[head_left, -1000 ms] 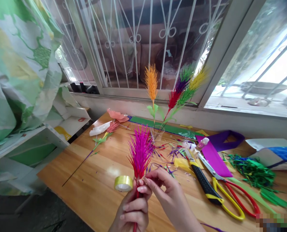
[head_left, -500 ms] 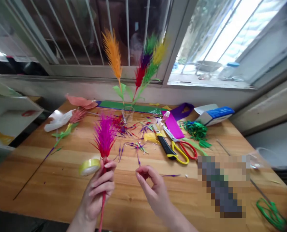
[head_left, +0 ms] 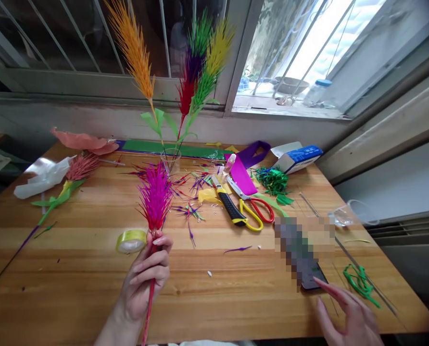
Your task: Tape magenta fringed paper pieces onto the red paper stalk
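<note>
My left hand (head_left: 147,274) is closed around the red stem of an artificial flower spike (head_left: 156,199), magenta above and red at its base, held upright. Just left of that hand is a roll of yellow tape (head_left: 131,241); whether it touches the fingers I cannot tell. My right hand (head_left: 351,312) is at the lower right with fingers apart and nothing in it. Its index fingertip is at the lower end of a dark phone (head_left: 313,281), most of which is blurred out by pixels.
A clear cup (head_left: 171,162) holds finished spikes, among them an orange one (head_left: 133,53). A utility knife (head_left: 231,206) and scissors (head_left: 258,211) lie mid-table. Green tinsel (head_left: 272,180), a blue-white box (head_left: 303,158), green cord (head_left: 360,283) and a pink flower (head_left: 82,166) surround them.
My right hand has moved from beside the flower spike rightward to the phone, its fingers opening out. My left hand still holds the spike. The view has shifted to the right.
</note>
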`<act>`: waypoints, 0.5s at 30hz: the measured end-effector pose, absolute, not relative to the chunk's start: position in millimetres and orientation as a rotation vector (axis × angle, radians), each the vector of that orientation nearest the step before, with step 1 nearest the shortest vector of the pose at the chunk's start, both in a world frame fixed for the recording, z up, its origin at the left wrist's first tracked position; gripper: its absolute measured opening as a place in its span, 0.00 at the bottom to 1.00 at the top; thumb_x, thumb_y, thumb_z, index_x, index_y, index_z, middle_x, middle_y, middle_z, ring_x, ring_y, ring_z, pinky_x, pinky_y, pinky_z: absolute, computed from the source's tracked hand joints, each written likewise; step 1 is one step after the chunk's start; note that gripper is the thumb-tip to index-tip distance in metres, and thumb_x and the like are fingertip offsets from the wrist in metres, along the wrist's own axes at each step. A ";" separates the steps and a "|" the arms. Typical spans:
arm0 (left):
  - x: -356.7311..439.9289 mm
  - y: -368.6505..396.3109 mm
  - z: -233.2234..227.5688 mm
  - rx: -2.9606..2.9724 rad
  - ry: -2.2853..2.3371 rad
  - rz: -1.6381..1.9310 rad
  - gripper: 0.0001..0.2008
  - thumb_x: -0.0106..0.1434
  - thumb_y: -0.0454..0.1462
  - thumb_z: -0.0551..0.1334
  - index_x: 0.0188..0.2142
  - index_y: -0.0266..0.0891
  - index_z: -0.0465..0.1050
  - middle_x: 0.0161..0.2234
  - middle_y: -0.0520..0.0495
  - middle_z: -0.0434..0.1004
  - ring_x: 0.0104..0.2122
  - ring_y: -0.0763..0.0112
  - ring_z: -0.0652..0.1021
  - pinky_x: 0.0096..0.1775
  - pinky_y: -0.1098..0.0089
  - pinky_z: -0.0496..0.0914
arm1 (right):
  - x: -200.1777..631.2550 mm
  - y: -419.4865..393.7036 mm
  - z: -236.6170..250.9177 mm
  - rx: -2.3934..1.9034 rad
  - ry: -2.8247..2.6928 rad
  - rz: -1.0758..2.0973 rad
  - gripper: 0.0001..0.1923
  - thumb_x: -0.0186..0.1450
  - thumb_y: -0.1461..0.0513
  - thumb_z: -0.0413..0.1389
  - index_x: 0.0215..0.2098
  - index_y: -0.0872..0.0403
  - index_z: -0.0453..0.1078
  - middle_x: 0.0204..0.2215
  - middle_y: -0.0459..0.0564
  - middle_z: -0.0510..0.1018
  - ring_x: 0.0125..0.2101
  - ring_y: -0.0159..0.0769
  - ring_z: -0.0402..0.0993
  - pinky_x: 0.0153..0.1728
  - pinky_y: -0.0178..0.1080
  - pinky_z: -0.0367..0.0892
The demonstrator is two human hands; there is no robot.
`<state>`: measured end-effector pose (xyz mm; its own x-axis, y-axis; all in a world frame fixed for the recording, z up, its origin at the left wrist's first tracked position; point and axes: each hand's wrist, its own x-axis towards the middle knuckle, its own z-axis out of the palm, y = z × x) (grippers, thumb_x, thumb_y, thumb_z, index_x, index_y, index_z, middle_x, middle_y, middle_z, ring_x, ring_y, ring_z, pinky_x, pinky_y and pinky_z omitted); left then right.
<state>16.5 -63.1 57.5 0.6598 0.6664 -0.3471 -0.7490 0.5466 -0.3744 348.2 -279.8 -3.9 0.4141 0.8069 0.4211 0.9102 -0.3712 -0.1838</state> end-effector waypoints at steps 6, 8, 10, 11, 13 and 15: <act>16.4 -64.1 59.6 -0.520 0.171 0.836 0.08 0.65 0.33 0.44 0.36 0.36 0.59 0.28 0.52 0.64 0.13 0.89 0.66 0.09 0.94 0.56 | 347.4 -271.6 -11.2 -2.341 -1.484 -0.253 0.17 0.58 0.55 0.48 0.42 0.53 0.65 0.37 0.53 0.72 0.39 0.45 0.68 0.42 0.48 0.63; 16.1 -64.8 60.1 -0.533 0.167 0.841 0.08 0.65 0.33 0.44 0.36 0.36 0.59 0.28 0.52 0.63 0.13 0.89 0.66 0.09 0.93 0.56 | 348.3 -272.9 -12.0 -2.338 -1.451 -0.245 0.17 0.58 0.55 0.47 0.41 0.54 0.65 0.36 0.54 0.72 0.38 0.45 0.68 0.41 0.48 0.63; 16.7 -65.8 60.2 -0.538 0.164 0.839 0.08 0.65 0.32 0.44 0.36 0.36 0.59 0.27 0.52 0.63 0.13 0.89 0.65 0.08 0.93 0.56 | 346.6 -270.7 -9.6 -2.313 -1.402 -0.267 0.17 0.58 0.54 0.48 0.41 0.55 0.65 0.36 0.55 0.72 0.38 0.46 0.67 0.42 0.49 0.62; 17.4 -66.3 60.0 -0.537 0.162 0.836 0.08 0.65 0.32 0.44 0.36 0.36 0.59 0.28 0.52 0.63 0.13 0.90 0.65 0.09 0.93 0.56 | 343.5 -266.7 -7.2 -2.297 -1.376 -0.261 0.17 0.58 0.54 0.48 0.41 0.55 0.65 0.36 0.55 0.72 0.38 0.47 0.67 0.42 0.50 0.62; 19.7 -66.8 59.3 -0.527 0.160 0.831 0.08 0.65 0.33 0.44 0.36 0.35 0.59 0.28 0.51 0.64 0.13 0.90 0.65 0.09 0.93 0.56 | 330.0 -250.9 0.2 -2.242 -1.324 -0.178 0.16 0.58 0.54 0.49 0.40 0.54 0.65 0.36 0.55 0.71 0.38 0.47 0.66 0.40 0.49 0.62; 22.8 -66.4 58.0 -0.500 0.173 0.822 0.08 0.65 0.33 0.44 0.36 0.34 0.60 0.28 0.51 0.64 0.13 0.90 0.65 0.09 0.93 0.56 | 304.4 -225.3 11.3 -2.102 -1.288 -0.026 0.14 0.58 0.57 0.51 0.41 0.53 0.64 0.36 0.54 0.70 0.37 0.45 0.67 0.39 0.46 0.64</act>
